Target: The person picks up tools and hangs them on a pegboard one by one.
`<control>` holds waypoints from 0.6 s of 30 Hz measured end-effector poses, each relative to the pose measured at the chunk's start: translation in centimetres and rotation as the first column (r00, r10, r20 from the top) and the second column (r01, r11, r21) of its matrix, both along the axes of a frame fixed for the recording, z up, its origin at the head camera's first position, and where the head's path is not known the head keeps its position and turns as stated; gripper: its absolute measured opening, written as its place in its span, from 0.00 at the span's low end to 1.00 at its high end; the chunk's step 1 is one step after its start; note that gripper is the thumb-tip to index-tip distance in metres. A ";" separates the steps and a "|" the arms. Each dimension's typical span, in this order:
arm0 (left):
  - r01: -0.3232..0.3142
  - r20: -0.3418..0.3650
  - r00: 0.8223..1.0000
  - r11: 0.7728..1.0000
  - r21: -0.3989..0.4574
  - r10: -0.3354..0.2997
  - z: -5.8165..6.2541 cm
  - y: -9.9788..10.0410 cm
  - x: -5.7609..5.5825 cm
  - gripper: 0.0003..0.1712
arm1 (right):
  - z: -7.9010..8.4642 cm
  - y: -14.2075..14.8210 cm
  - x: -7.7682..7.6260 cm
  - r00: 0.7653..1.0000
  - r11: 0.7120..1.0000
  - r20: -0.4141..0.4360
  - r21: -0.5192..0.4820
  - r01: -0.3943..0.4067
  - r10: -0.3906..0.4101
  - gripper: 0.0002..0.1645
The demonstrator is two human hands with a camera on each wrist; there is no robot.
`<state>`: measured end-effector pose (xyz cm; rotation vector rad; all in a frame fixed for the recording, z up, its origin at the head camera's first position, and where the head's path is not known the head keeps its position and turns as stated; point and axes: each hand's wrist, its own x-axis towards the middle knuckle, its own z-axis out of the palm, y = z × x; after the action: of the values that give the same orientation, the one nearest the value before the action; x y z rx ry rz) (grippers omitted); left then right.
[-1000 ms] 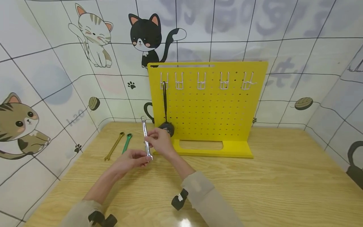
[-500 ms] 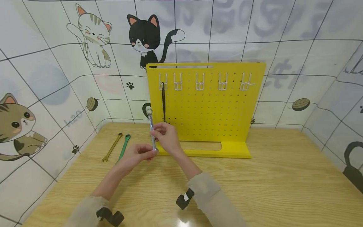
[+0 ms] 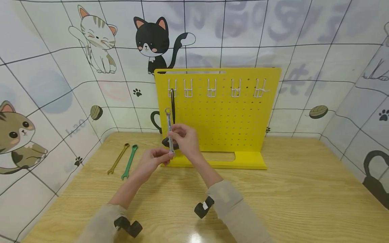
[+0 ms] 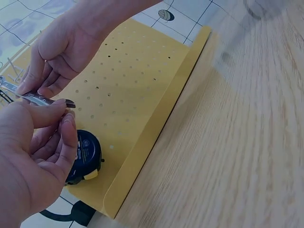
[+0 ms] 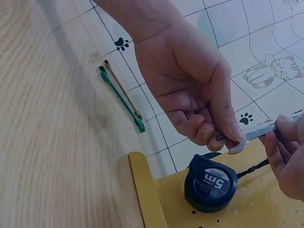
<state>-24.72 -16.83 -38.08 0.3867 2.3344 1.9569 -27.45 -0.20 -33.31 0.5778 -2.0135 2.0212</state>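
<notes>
A shiny silver combination wrench (image 3: 169, 119) stands nearly upright in front of the pegboard's left side, ring end up. My left hand (image 3: 150, 163) pinches its open end at the bottom between thumb and fingers. Higher up, the thumb and fingers of my right hand (image 3: 189, 141) grip the shaft. Just behind the hands, a black 5m tape measure (image 5: 211, 183) hangs by its black strap (image 3: 173, 104) from the leftmost hook (image 3: 172, 84) of the yellow pegboard (image 3: 225, 118). In the head view the hands and wrench partly cover the tape measure.
On the table (image 3: 288, 202) at the left lie a gold wrench (image 3: 118, 159) and a green wrench (image 3: 130, 162), side by side. Several white wire hooks (image 3: 211, 89) line the pegboard's top. A wall cloth (image 3: 304, 67) with printed cats stands behind.
Both hands have carried the silver wrench right and up, from beside the pegboard to in front of its left edge. The green wrench, partly covered before, now shows whole.
</notes>
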 end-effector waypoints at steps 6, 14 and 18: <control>-0.035 -0.020 0.999 0.999 0.028 0.035 0.4 1.2 -0.4 0.16 | 0.5 1.0 -0.3 0.999 1.000 -0.033 -0.006 0.029 -0.029 0.10; -0.041 -0.076 0.996 0.997 0.072 0.047 1.1 2.4 -0.8 0.15 | 1.5 2.0 -0.7 0.995 0.998 -0.075 -0.013 0.064 -0.065 0.11; -0.071 -0.090 0.993 0.993 0.091 0.079 1.7 3.2 -0.9 0.12 | 2.0 2.6 -1.1 0.991 0.996 -0.106 -0.041 0.073 -0.077 0.10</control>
<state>-25.63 -13.60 -36.41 0.4113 2.3569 2.1264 -28.59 2.36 -31.31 0.5811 -1.9027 1.9375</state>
